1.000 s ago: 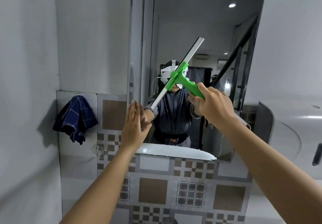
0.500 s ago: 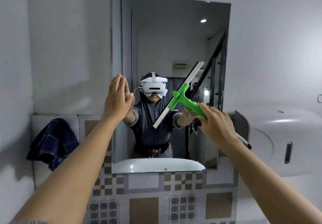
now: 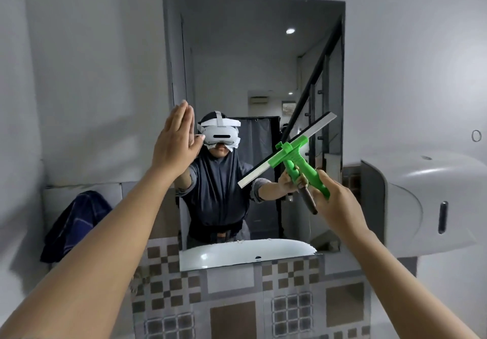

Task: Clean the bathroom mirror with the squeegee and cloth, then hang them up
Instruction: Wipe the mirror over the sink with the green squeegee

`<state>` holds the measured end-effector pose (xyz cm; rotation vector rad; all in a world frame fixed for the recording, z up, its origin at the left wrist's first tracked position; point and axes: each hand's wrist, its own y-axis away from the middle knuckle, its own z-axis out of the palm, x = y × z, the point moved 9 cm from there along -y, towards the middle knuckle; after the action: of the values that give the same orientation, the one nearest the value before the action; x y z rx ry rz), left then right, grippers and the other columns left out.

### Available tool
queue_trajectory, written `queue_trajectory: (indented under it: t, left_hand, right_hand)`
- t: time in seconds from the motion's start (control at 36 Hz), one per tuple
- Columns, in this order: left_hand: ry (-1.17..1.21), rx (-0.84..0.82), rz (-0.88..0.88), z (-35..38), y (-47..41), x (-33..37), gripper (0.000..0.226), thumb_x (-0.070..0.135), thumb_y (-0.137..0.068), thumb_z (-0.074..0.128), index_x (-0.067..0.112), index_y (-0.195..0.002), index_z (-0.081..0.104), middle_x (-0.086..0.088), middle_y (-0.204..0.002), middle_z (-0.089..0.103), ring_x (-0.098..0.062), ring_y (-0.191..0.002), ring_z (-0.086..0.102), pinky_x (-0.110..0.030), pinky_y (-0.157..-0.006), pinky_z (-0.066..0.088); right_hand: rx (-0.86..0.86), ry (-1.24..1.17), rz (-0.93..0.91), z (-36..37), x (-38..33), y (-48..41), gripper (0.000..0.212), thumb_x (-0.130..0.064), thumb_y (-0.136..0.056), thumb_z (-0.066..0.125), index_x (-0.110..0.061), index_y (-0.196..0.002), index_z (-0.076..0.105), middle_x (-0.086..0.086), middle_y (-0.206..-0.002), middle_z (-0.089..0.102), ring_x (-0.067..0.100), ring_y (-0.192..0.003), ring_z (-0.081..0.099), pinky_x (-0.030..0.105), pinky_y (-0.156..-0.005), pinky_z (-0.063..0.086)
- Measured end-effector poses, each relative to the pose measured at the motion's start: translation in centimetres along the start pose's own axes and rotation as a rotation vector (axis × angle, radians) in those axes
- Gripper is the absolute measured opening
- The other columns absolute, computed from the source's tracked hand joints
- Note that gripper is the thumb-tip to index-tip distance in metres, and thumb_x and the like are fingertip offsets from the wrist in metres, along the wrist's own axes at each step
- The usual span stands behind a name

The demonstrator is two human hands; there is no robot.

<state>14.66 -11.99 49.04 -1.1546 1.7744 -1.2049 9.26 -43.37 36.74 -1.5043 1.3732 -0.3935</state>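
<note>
Grey wall carrying a frameless rectangular mirror (image 3: pixel 263 56); right hand (image 3: pixel 334 201) is gripping the green plastic squeegee (image 3: pixel 295 154), left hand (image 3: pixel 175 138) is spreading flat.

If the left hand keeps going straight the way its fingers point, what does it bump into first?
The left hand is flat and open with its fingers pointing up along the mirror. It would probably just slide up the glass near the mirror's left edge. Depth is unclear, so it may already be touching.

Squeegee (image 3: pixel 295 154) green (blade pale); cloth (image 3: pixel 76 222) navy checked; tiles (image 3: pixel 237 304) brown-grey checkered.
</note>
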Motion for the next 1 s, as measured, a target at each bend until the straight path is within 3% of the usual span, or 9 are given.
queue_trajectory:
  t: [0.06,0.25,0.44,0.58,0.67,0.81,1.0]
  left_hand:
    - [0.004,0.000,0.016,-0.1,0.1,0.0,0.069,0.031,-0.090,0.056,0.005,-0.144,0.022,-0.010,-0.154,0.018,-0.026,-0.141,0.016,-0.034,-0.112,0.020]
    - [0.019,-0.008,0.040,0.2,0.4,0.0,0.069,0.030,-0.092,0.053,0.006,-0.145,0.016,-0.007,-0.156,0.010,-0.022,-0.143,0.009,-0.030,-0.112,0.014]
    - [0.071,-0.029,0.029,0.6,1.0,0.0,0.070,0.027,-0.092,0.053,0.006,-0.146,0.013,-0.007,-0.156,0.005,-0.022,-0.143,0.004,-0.030,-0.114,0.011]
    - [0.112,-0.062,0.056,0.6,1.4,0.1,0.071,0.024,-0.091,0.055,0.003,-0.145,0.014,-0.009,-0.156,0.005,-0.024,-0.143,0.004,-0.030,-0.114,0.012]
    - [0.133,-0.088,0.082,0.6,1.8,-0.1,0.073,0.023,-0.090,0.056,0.003,-0.145,0.013,-0.008,-0.156,0.004,-0.023,-0.143,0.004,-0.028,-0.112,0.012]
    - [0.144,-0.129,0.114,0.4,2.0,-0.6,0.074,0.023,-0.090,0.057,0.005,-0.146,0.012,-0.006,-0.156,0.002,-0.019,-0.144,0.001,-0.030,-0.112,0.019]
    - [0.160,-0.160,0.150,0.3,2.0,-0.8,0.075,0.021,-0.089,0.059,0.005,-0.146,0.012,-0.006,-0.156,0.001,-0.019,-0.144,0.001,-0.027,-0.111,0.017]
  right_hand:
    - [-0.008,-0.047,0.045,0.7,0.4,0.7,0.051,-0.024,-0.091,0.055,-0.015,-0.139,0.041,0.010,-0.100,0.068,0.025,-0.071,0.056,0.028,-0.053,0.036]
    - [-0.025,-0.201,0.244,2.4,1.4,3.3,0.051,-0.026,-0.093,0.052,-0.018,-0.141,0.036,0.007,-0.084,0.061,0.012,-0.052,0.045,0.026,-0.048,0.035]
    - [0.001,-0.343,0.396,4.8,1.5,5.8,0.039,-0.028,-0.093,0.048,-0.017,-0.131,0.047,0.006,-0.079,0.057,0.016,-0.057,0.047,0.036,-0.053,0.042]
    - [0.100,-0.449,0.447,5.9,-0.3,7.4,0.015,-0.023,-0.091,0.050,-0.011,-0.097,0.056,0.001,-0.064,0.047,0.021,-0.061,0.041,0.033,-0.051,0.035]
    - [0.156,-0.509,0.463,6.5,-1.9,8.4,0.016,-0.019,-0.092,0.050,-0.007,-0.080,0.050,-0.001,-0.058,0.044,0.017,-0.054,0.039,0.030,-0.050,0.033]
    - [0.208,-0.612,0.539,8.7,-4.1,9.7,0.009,-0.020,-0.092,0.051,-0.016,-0.085,0.047,0.001,-0.067,0.049,0.015,-0.058,0.041,0.029,-0.055,0.034]
    - [0.240,-0.736,0.549,11.2,-7.6,11.2,0.015,-0.017,-0.094,0.051,-0.007,-0.081,0.050,-0.002,-0.061,0.044,0.007,-0.049,0.036,0.012,-0.044,0.032]
